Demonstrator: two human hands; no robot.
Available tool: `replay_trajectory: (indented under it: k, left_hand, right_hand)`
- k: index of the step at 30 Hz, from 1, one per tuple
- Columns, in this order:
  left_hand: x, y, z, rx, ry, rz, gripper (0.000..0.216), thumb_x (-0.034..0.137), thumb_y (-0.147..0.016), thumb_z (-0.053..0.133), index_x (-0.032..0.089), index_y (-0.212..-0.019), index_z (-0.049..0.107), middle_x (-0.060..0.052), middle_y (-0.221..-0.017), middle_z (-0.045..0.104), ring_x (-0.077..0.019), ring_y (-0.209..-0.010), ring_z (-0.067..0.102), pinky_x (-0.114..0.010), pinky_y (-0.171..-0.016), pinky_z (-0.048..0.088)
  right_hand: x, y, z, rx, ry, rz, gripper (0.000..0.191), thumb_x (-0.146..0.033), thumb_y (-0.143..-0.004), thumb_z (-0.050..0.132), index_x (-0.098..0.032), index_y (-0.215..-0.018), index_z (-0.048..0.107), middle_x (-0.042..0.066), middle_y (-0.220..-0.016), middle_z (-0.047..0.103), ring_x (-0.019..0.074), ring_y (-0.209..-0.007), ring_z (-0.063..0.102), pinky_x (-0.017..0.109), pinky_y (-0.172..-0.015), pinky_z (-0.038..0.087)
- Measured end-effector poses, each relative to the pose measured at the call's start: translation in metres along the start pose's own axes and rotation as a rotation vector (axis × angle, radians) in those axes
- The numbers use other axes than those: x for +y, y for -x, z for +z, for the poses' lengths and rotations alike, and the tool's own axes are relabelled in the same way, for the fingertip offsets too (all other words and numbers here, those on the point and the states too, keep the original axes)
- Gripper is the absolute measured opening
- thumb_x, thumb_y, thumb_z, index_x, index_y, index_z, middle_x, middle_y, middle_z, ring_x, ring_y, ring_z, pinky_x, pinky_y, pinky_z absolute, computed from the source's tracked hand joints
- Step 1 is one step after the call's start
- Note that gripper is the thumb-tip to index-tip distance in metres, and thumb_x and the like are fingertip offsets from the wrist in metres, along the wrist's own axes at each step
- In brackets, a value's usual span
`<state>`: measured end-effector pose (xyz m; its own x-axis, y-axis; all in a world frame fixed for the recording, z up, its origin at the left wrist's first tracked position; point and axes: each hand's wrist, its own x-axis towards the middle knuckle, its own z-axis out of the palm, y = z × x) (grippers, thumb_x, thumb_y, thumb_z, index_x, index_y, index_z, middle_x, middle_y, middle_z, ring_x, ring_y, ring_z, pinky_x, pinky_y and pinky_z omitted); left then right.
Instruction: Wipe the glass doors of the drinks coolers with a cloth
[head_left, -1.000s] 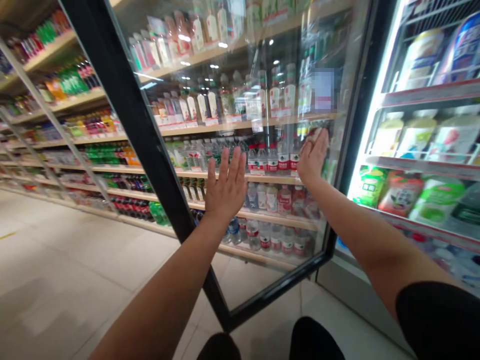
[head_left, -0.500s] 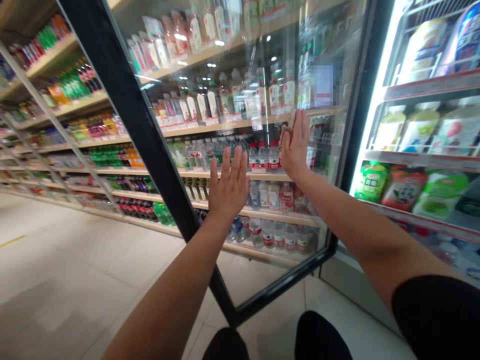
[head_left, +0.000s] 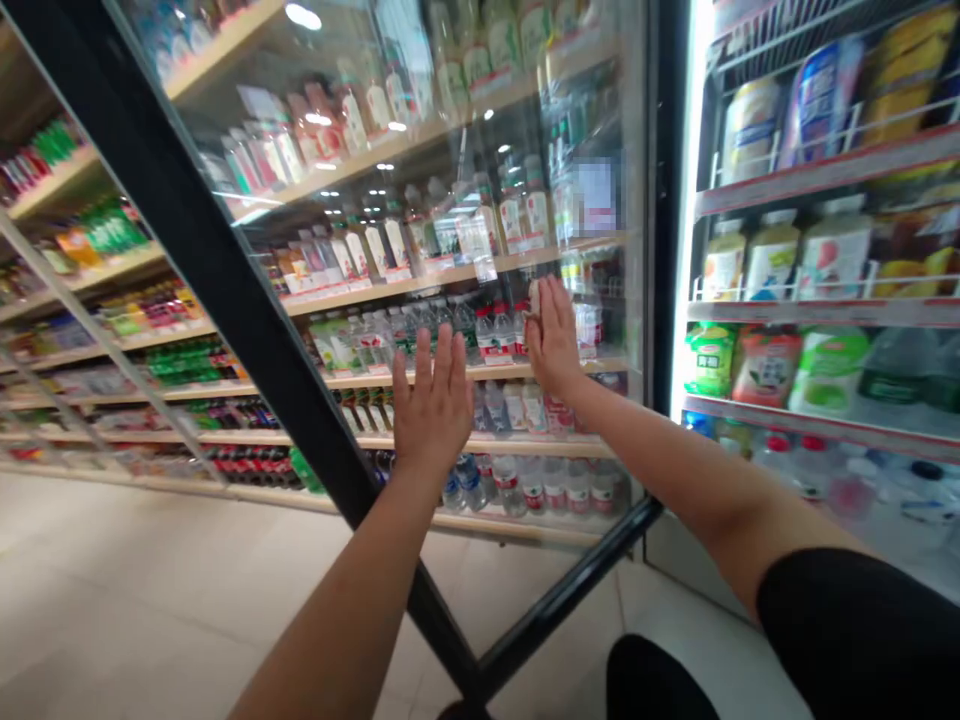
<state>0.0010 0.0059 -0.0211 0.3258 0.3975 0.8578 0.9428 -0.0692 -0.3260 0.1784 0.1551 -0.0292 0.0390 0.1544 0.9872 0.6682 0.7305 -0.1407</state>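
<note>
A glass door (head_left: 525,560) with a black frame stands swung open in front of me. My left hand (head_left: 433,410) lies against the pane, fingers stretched out and spread a little, holding nothing. To its right and higher up, my right hand (head_left: 555,335) presses a crumpled brownish cloth (head_left: 533,298) to the glass. Most of the cloth is hidden behind the fingers and palm. A pale label (head_left: 598,195), blurred out, shows on the pane above my right hand.
On the right, the lit fridge (head_left: 810,312) holds bottles and pouches on wire-fronted shelves. Long wooden shelves (head_left: 262,438) of drinks run behind the door and off to the left. Pale floor tiles (head_left: 187,590) lie below. My knee (head_left: 656,680) shows at the bottom.
My view has turned to the right and up, showing more of the fridge. Against the pane, my right hand with the cloth sits slightly lower; my left hand stays flat on the glass.
</note>
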Motion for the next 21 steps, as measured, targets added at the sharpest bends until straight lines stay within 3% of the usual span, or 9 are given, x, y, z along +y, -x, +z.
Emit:
replay_trajectory:
  k: [4, 6, 11, 13, 17, 19, 21]
  left_hand:
    - [0.0, 0.0, 0.0, 0.03, 0.005, 0.008, 0.073, 0.022, -0.101, 0.044, 0.021, -0.164, 0.006, -0.012, -0.167, 0.022, -0.0302, -0.157, 0.007, -0.063, -0.128, 0.006]
    - [0.0, 0.0, 0.001, 0.044, 0.019, 0.013, 0.073, 0.022, -0.101, 0.044, 0.023, -0.164, 0.006, -0.012, -0.167, 0.023, -0.0311, -0.157, 0.009, -0.065, -0.128, 0.006]
    - [-0.003, 0.0, 0.001, 0.059, 0.006, 0.028, 0.074, 0.022, -0.101, 0.045, 0.023, -0.164, 0.005, -0.013, -0.167, 0.021, -0.0324, -0.158, 0.01, -0.068, -0.126, 0.009]
    - [-0.004, 0.0, 0.002, 0.058, -0.025, 0.034, 0.074, 0.023, -0.102, 0.045, 0.022, -0.164, 0.006, -0.013, -0.167, 0.022, -0.0326, -0.158, 0.011, -0.067, -0.126, 0.01]
    - [-0.005, 0.0, 0.004, 0.075, -0.1, 0.046, 0.074, 0.024, -0.102, 0.046, 0.02, -0.164, 0.006, -0.014, -0.167, 0.023, -0.0319, -0.158, 0.012, -0.064, -0.127, 0.01]
    - [-0.006, 0.0, 0.006, 0.083, -0.122, 0.053, 0.076, 0.025, -0.102, 0.048, 0.019, -0.164, 0.005, -0.014, -0.167, 0.024, -0.0313, -0.158, 0.011, -0.063, -0.127, 0.01]
    - [-0.007, 0.0, 0.006, 0.088, -0.128, 0.057, 0.077, 0.025, -0.101, 0.049, 0.019, -0.164, 0.005, -0.014, -0.167, 0.024, -0.0312, -0.158, 0.011, -0.063, -0.127, 0.01]
  right_hand:
    - [-0.008, 0.057, -0.007, -0.13, -0.047, -0.158, 0.06, -0.032, -0.106, 0.03, -0.021, -0.164, 0.02, 0.014, -0.16, 0.043, 0.0261, -0.157, 0.026, 0.055, -0.125, 0.034]
    - [-0.014, 0.064, -0.011, -0.177, -0.058, -0.199, 0.057, -0.031, -0.105, 0.033, -0.019, -0.161, 0.03, 0.014, -0.157, 0.047, 0.0258, -0.156, 0.029, 0.053, -0.125, 0.034]
    - [-0.037, 0.0, -0.01, -0.153, -0.041, -0.151, 0.053, -0.03, -0.106, 0.033, -0.019, -0.157, 0.04, 0.009, -0.163, 0.041, 0.0198, -0.158, 0.022, 0.045, -0.129, 0.026]
    - [-0.041, -0.009, -0.006, -0.108, -0.05, -0.14, 0.052, -0.029, -0.106, 0.033, -0.017, -0.156, 0.042, 0.01, -0.163, 0.04, 0.0194, -0.158, 0.02, 0.044, -0.13, 0.025]
    - [-0.03, 0.046, 0.0, 0.008, -0.068, -0.154, 0.05, -0.027, -0.105, 0.039, -0.012, -0.152, 0.047, 0.014, -0.157, 0.048, 0.0233, -0.158, 0.023, 0.047, -0.128, 0.03]
    - [-0.023, 0.078, -0.001, -0.021, -0.057, -0.213, 0.049, -0.025, -0.104, 0.041, -0.014, -0.151, 0.048, 0.014, -0.154, 0.052, 0.0241, -0.157, 0.026, 0.048, -0.126, 0.033]
    - [-0.021, 0.088, -0.003, -0.071, -0.045, -0.279, 0.049, -0.025, -0.103, 0.043, -0.016, -0.151, 0.049, 0.012, -0.154, 0.053, 0.0242, -0.157, 0.026, 0.047, -0.126, 0.034]
